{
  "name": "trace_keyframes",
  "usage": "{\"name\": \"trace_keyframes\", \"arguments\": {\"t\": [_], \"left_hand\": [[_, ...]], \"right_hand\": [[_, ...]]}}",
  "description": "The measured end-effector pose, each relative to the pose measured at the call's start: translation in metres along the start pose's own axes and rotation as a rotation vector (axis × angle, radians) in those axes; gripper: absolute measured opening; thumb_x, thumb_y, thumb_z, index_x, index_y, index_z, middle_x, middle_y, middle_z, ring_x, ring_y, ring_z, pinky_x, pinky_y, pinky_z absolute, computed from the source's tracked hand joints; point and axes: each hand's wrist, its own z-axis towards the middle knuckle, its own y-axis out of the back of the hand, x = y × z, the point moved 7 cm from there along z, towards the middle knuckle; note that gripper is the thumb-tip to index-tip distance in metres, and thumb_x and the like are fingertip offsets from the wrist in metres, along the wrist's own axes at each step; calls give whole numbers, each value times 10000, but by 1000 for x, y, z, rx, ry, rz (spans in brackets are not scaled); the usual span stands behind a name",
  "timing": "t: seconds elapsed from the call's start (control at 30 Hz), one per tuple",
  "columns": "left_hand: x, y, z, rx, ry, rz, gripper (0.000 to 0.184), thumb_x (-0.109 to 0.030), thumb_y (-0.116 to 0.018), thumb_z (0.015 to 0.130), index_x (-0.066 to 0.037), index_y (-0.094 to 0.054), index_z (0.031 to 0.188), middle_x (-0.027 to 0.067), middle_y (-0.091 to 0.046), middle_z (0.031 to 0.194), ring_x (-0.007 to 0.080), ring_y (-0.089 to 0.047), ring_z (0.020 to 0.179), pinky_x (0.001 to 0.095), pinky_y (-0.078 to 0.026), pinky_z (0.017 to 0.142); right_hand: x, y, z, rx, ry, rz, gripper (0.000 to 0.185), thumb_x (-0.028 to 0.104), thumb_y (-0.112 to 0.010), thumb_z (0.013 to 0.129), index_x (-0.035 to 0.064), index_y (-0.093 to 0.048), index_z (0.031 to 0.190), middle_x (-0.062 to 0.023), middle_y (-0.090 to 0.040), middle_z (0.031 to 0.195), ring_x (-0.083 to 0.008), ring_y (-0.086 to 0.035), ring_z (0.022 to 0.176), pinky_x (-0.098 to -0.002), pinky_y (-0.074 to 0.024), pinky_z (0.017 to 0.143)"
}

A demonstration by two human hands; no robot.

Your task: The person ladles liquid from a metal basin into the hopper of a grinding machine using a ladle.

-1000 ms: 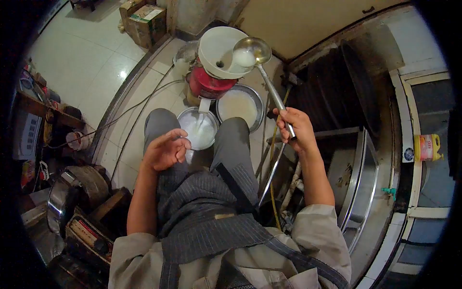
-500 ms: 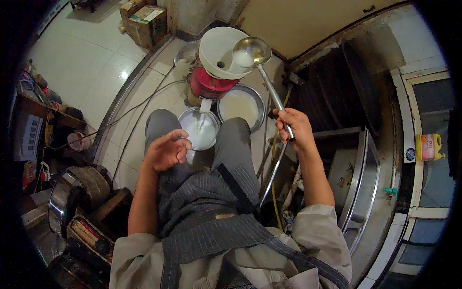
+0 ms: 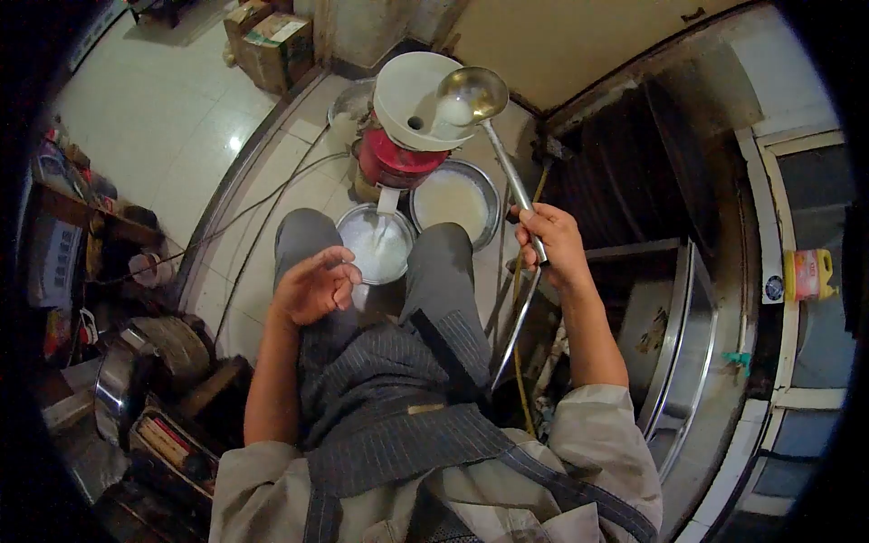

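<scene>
The right hand (image 3: 550, 242) grips the ladle (image 3: 472, 92) near its handle's end — bowl tipped over the hopper (image 3: 407, 89). The left hand (image 3: 317, 285) hovers over the lap, loosely curled — holding nothing.

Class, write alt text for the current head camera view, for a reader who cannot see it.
A seated person's right hand holds a metal ladle tilted over a white bowl atop a red machine. Their left hand is empty. Two pans, one frothy, one pale, sit below.
</scene>
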Motion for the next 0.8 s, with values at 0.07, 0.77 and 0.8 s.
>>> {"name": "trace_keyframes", "arguments": {"t": [0.07,0.77,0.8], "left_hand": [[0,1,0,3,-3,-15,433,-353,-490,978,-32,-508,1267,224,-611,1076,248,-591,734,367,-523,695],[1,3,0,-51,-15,64,438,-400,-453,992,-53,-530,1248,181,-616,1049,186,-546,687,340,-461,635],[2,3,0,-53,-11,67,438,-400,-453,992,-53,-530,1248,181,-616,1049,186,-546,687,340,-461,635]], "right_hand": [[-2,0,2,-2,5,14,211,173,-571,945,-21,-608,1018,-33,-568,645,-87,-491,410,-239,-385,359],[-26,2,13,-49,78,-107,157,140,-607,902,-13,-569,903,-55,-564,642,-125,-510,397,-287,-387,351],[-27,1,12,-48,88,-142,163,136,-608,900,-22,-569,921,-52,-563,642,-120,-517,407,-285,-397,360]]}}
